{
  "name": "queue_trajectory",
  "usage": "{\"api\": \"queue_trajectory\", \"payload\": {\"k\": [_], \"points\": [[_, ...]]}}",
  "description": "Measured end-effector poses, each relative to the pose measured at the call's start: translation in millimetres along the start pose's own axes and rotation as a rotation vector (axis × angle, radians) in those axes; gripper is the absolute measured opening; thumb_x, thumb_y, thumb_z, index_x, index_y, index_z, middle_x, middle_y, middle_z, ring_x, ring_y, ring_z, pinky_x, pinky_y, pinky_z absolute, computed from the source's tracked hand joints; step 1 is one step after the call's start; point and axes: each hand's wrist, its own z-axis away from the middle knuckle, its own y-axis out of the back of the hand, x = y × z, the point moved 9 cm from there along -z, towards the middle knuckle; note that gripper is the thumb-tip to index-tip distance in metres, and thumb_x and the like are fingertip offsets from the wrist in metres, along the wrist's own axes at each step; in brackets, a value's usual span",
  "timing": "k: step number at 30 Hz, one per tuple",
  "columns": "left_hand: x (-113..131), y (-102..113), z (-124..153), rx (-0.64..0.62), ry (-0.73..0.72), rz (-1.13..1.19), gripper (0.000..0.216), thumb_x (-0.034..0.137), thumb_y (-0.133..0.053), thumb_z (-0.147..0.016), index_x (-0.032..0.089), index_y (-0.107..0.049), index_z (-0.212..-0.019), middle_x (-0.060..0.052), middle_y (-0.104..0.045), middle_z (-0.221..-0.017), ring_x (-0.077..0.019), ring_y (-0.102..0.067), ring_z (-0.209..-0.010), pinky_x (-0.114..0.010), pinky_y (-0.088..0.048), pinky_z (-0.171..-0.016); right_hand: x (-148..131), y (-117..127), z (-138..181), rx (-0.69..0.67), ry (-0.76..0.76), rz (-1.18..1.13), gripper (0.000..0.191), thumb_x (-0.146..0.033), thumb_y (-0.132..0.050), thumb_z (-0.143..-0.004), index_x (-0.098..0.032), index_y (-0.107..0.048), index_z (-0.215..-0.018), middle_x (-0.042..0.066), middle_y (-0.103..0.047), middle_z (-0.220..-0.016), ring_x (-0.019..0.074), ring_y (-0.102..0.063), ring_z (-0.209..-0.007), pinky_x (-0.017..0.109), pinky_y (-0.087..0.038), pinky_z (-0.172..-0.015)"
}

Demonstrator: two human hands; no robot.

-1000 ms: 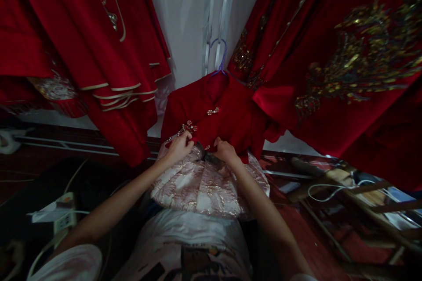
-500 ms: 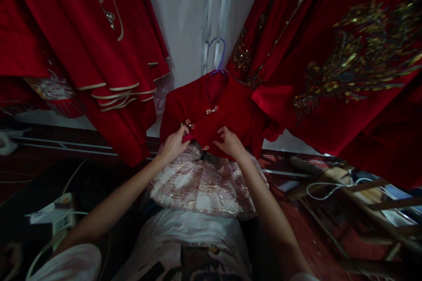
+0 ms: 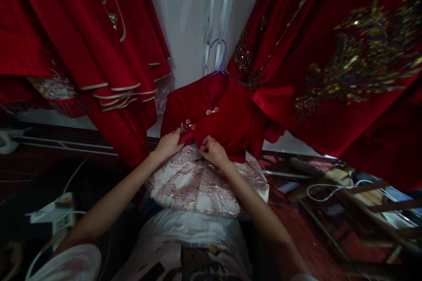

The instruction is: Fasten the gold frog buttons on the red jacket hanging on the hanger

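Observation:
A small red velvet dress top (image 3: 227,116) hangs from a purple hanger (image 3: 219,55) in front of me, with a pale pink and gold brocade skirt (image 3: 201,184) below it. Pearl-like clasps (image 3: 187,125) fasten its front flap. My left hand (image 3: 169,143) pinches the red flap's lower edge just under the middle clasp. My right hand (image 3: 213,151) is closed on the lowest clasp at the top's hem, above the skirt.
Long red robes hang on both sides, the left robe (image 3: 99,44) with cream piping, the right robe (image 3: 346,61) with gold embroidery. A white power strip (image 3: 62,217) and cords lie on the floor at left. Wooden pieces and a white cable (image 3: 329,189) lie at right.
My right hand has moved left and down from the red top's front to the lowest clasp. My left hand shifted slightly lower on the flap edge. The skirt now spreads wider.

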Motion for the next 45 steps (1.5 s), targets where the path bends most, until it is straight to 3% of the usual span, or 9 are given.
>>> {"api": "queue_trajectory", "payload": {"k": [5,11,16,19,22,29,40,43,45], "points": [[-4.1,-6.7,-0.5,-0.004,0.001,-0.019,0.04,0.035,-0.059,-0.08,0.014,-0.047,-0.112,-0.015,-0.065,-0.103,-0.0296,-0.065,-0.093,-0.035,-0.048,-0.074,-9.2,-0.3,5.2,0.023,-0.006,0.063,0.032,-0.03,-0.067,-0.076,-0.021,-0.046,-0.098,0.005,-0.059,-0.098,0.0178,-0.058,-0.088,0.025,-0.041,-0.07],[5.8,-1.5,-4.2,0.09,-0.125,-0.008,0.031,0.02,-0.051,-0.081,0.011,-0.057,-0.11,-0.016,-0.059,-0.109,-0.0287,-0.057,-0.105,-0.039,-0.044,-0.092,-15.2,1.0,5.3,0.076,0.016,0.068,0.02,-0.023,-0.059,-0.079,-0.022,-0.046,-0.094,0.003,-0.059,-0.093,0.0157,-0.057,-0.081,0.023,-0.037,-0.066],[0.5,8.3,-6.2,0.1,-0.068,0.166,0.038,0.002,-0.041,-0.072,0.015,-0.056,-0.104,-0.01,-0.065,-0.094,-0.0234,-0.064,-0.089,-0.033,-0.047,-0.081,-11.7,6.0,1.3,0.046,0.034,-0.039,0.02,-0.022,-0.062,-0.075,-0.022,-0.047,-0.089,-0.001,-0.06,-0.083,0.0134,-0.057,-0.073,0.022,-0.035,-0.063],[-7.3,22.1,-5.4,0.183,-0.02,0.193,0.044,-0.001,-0.04,-0.069,0.018,-0.053,-0.107,-0.007,-0.067,-0.09,-0.0227,-0.066,-0.084,-0.031,-0.046,-0.076,-8.7,9.3,-0.9,0.024,0.028,-0.095,0.019,-0.023,-0.064,-0.074,-0.022,-0.049,-0.086,-0.003,-0.058,-0.074,0.0119,-0.055,-0.066,0.021,-0.033,-0.059],[-14.1,31.9,-6.2,0.214,-0.011,0.165,0.04,0.004,-0.045,-0.072,0.02,-0.056,-0.107,-0.007,-0.07,-0.095,-0.0239,-0.067,-0.088,-0.031,-0.046,-0.077,-5.4,10.8,-2.8,0.011,0.022,-0.158,0.021,-0.029,-0.068,-0.074,-0.023,-0.051,-0.084,-0.005,-0.055,-0.066,0.0112,-0.054,-0.061,0.02,-0.032,-0.057],[-6.2,15.1,-10.8,-0.002,-0.159,0.201,0.02,0.021,-0.055,-0.075,0.023,-0.064,-0.092,-0.003,-0.069,-0.076,-0.0197,-0.064,-0.065,-0.026,-0.042,-0.062,-0.9,7.0,-5.7,-0.004,0.024,-0.242,0.018,-0.033,-0.068,-0.078,-0.021,-0.055,-0.081,-0.005,-0.056,-0.062,0.0101,-0.054,-0.057,0.018,-0.034,-0.056],[0.3,17.0,-9.8,-0.016,-0.188,0.198,0.017,0.033,-0.055,-0.08,0.021,-0.062,-0.09,-0.001,-0.065,-0.07,-0.0163,-0.058,-0.058,-0.025,-0.036,-0.056,-1.6,7.3,-6.1,-0.03,0.037,-0.244,0.017,-0.032,-0.067,-0.078,-0.021,-0.056,-0.081,-0.005,-0.058,-0.064,0.0095,-0.055,-0.057,0.018,-0.036,-0.055],[6.2,12.5,-9.1,-0.079,-0.262,0.215,0.026,0.046,-0.054,-0.081,0.021,-0.064,-0.081,0.0,-0.063,-0.068,-0.0153,-0.057,-0.059,-0.025,-0.038,-0.06,1.2,9.4,-6.1,-0.046,0.021,-0.24,0.016,-0.032,-0.067,-0.078,-0.021,-0.057,-0.083,-0.003,-0.063,-0.068,0.0101,-0.059,-0.062,0.018,-0.039,-0.058],[8.5,11.4,-9.1,-0.081,-0.316,0.236,0.029,0.047,-0.055,-0.081,0.021,-0.066,-0.08,-0.003,-0.066,-0.078,-0.0174,-0.061,-0.073,-0.026,-0.043,-0.071,3.4,12.1,-6.4,-0.05,0.017,-0.245,0.015,-0.031,-0.067,-0.079,-0.021,-0.057,-0.084,-0.002,-0.066,-0.071,0.0106,-0.062,-0.065,0.019,-0.041,-0.06]]}}
